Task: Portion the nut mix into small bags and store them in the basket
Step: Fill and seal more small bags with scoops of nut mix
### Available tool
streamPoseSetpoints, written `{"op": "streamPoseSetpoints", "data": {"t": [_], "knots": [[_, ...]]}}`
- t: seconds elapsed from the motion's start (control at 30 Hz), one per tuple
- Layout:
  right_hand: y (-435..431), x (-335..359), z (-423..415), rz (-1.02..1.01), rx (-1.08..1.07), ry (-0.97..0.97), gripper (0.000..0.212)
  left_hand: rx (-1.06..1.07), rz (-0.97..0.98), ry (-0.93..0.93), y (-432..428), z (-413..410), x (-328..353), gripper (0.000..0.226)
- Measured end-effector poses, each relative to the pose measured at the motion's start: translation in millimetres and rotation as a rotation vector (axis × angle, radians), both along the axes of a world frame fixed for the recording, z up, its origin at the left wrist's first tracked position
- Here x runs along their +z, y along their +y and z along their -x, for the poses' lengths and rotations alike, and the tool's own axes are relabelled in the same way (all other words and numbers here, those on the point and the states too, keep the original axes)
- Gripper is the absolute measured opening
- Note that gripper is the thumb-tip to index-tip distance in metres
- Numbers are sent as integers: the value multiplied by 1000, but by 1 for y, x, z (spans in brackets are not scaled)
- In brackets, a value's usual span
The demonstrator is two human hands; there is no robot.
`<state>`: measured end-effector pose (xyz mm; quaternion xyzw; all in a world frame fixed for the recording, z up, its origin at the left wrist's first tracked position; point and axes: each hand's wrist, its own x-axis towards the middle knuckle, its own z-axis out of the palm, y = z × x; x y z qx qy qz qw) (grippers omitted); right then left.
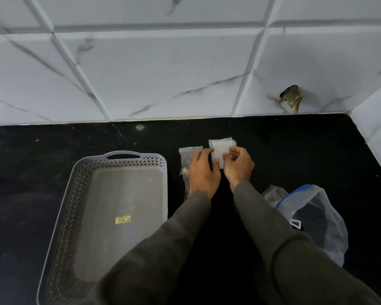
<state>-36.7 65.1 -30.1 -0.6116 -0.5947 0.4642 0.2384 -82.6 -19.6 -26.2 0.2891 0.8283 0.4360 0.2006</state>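
Observation:
A stack of small clear bags [219,148] lies on the black counter [295,150] near the wall. My left hand [204,170] rests on its left side with the thumb on the plastic. My right hand [238,165] pinches the right edge of the top bag. A small bag with nuts in it [186,159] lies just left of my left hand, partly hidden by it. The grey perforated basket [79,194] stands at the left with only a sticker inside. A large zip bag with a blue seal [317,216] lies at the right, its dark contents hard to make out.
The tiled wall runs along the back of the counter and turns forward at the right corner. A brownish broken spot [291,97] marks the wall above the counter. Bare counter shows behind the basket and at the far right.

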Motion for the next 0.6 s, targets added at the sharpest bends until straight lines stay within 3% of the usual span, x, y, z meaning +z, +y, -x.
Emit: {"op": "streamPoseSetpoints", "data": {"t": [0.13, 0.3, 0.6], "knots": [[21, -12, 3, 69, 90, -169, 48, -53, 158, -59, 34, 15, -1, 46], [23, -20, -1, 82, 122, -201, 47, -19, 226, -139, 52, 23, -13, 52], [18, -23, -1, 62, 152, -199, 48, 78, 88, -178, 55, 20, -22, 38]]}}
